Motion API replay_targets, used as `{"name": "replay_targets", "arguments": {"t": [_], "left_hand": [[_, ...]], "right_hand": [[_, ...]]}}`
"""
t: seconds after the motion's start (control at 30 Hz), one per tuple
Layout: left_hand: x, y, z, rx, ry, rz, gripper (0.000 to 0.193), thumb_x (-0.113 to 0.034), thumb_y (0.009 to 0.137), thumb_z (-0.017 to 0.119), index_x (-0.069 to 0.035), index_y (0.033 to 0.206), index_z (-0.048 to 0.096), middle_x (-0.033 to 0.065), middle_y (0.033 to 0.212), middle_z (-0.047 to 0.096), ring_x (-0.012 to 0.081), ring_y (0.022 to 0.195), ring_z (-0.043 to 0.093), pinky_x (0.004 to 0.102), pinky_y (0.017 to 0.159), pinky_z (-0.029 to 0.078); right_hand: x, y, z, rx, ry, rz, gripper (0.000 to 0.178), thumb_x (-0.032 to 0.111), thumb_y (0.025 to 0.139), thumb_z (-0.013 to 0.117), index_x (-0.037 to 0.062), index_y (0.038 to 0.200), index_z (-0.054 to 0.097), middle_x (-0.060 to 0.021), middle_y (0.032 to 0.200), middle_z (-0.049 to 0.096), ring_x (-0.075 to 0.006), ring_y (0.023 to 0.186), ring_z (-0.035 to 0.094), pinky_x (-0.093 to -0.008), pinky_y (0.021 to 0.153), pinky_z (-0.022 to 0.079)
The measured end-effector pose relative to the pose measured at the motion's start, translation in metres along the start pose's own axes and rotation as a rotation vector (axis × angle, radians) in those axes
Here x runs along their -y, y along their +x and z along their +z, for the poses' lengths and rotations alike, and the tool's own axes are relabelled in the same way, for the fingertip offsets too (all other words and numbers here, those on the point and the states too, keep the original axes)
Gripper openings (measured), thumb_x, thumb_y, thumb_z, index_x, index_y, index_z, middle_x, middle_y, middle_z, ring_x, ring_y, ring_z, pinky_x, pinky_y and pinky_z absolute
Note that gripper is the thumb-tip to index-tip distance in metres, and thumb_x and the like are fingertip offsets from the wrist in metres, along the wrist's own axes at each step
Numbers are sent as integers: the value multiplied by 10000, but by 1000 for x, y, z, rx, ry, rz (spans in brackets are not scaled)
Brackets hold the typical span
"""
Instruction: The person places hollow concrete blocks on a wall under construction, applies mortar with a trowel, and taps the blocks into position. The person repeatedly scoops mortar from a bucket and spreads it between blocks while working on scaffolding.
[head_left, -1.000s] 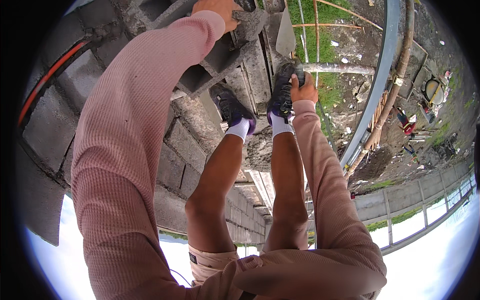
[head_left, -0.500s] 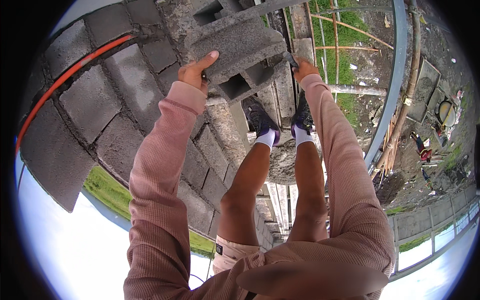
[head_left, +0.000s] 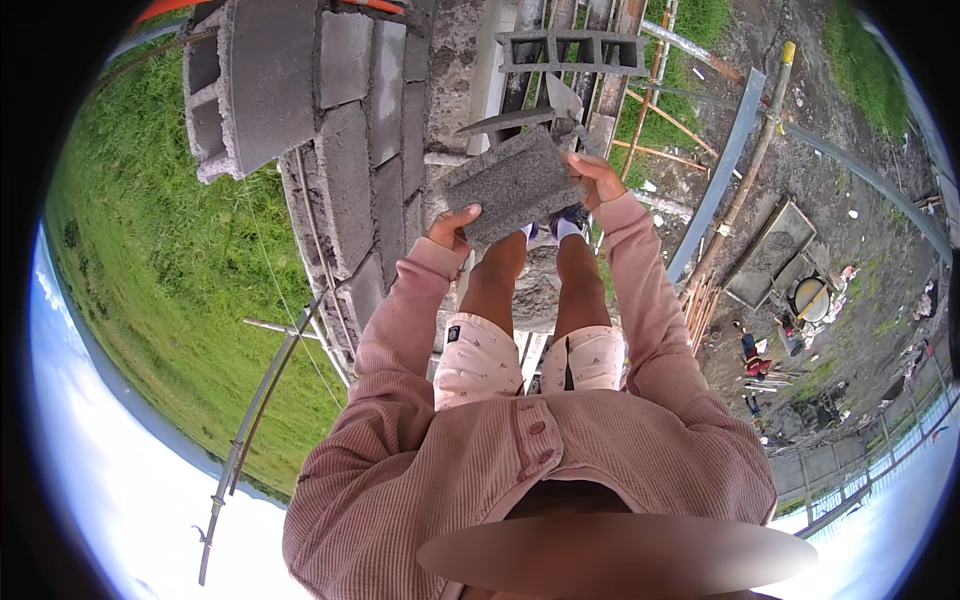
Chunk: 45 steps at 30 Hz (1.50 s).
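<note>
A grey hollow concrete block is held tilted in front of my legs, between both hands. My left hand is closed on its lower left end, thumb lying on the face. My right hand grips the right end. A trowel points away from that same hand, its dark handle running into the fingers. Just beyond the block lies a thin grey flat piece, its kind unclear. The block partly hides my shoes.
A block wall runs along my left, with a hollow block at its outer edge. Another hollow block rests across planks ahead. Metal and bamboo poles stand at right. Far below, a round basin sits on the ground.
The concrete block has come away from the wall side and closer to my body, its flat face now turned up. My view has shifted, showing more grass at left.
</note>
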<state>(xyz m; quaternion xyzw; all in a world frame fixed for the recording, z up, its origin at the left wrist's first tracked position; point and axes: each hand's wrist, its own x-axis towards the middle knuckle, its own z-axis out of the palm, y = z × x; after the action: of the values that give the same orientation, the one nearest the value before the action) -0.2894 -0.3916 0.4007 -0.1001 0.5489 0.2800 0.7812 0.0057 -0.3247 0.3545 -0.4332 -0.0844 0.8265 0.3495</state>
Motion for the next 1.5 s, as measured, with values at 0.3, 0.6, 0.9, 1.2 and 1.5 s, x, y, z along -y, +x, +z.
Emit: {"name": "replay_targets", "arguments": {"t": [0.3, 0.6, 0.9, 1.2, 1.5], "left_hand": [[-40, -80, 74, 349, 103, 25, 514, -138, 820, 735, -3, 1271, 528, 116, 1211, 614, 251, 1152, 564, 399, 1020, 407], [-36, -87, 133, 229, 198, 83, 636, -269, 894, 638, -227, 1460, 352, 43, 1451, 420, 255, 1379, 298, 586, 1102, 194], [-120, -135, 164, -119, 67, 557, 423, -254, 935, 577, -92, 1321, 517, 64, 1326, 561, 220, 1161, 547, 399, 1032, 417], [-266, -262, 129, 8, 398, 888, 342, -257, 903, 649, -52, 1176, 626, 47, 1134, 651, 103, 937, 590, 272, 929, 470], [-318, -238, 205, 757, 1068, 685, 602, -289, 849, 688, -81, 1370, 470, 72, 1358, 497, 200, 1249, 466, 385, 1074, 350]], "right_hand": [[104, -109, 113, 82, -601, -28, 436, 162, 821, 745, -41, 1175, 592, -94, 1074, 663, -166, 970, 604, -341, 878, 474], [152, -189, 151, -217, -646, -440, 321, 84, 778, 747, -55, 1051, 650, -104, 956, 694, -165, 863, 629, -321, 801, 499], [236, -217, 154, -607, -1499, -552, 460, 376, 685, 804, -42, 698, 611, -182, 567, 587, -332, 554, 598, -400, 585, 472], [312, -212, 205, -439, -1799, -715, 428, 393, 720, 760, -15, 734, 634, -190, 568, 584, -398, 594, 608, -454, 592, 470], [327, -144, 327, -204, -1943, -838, 362, 332, 732, 735, -11, 813, 653, -215, 648, 608, -421, 716, 629, -475, 675, 492]]}}
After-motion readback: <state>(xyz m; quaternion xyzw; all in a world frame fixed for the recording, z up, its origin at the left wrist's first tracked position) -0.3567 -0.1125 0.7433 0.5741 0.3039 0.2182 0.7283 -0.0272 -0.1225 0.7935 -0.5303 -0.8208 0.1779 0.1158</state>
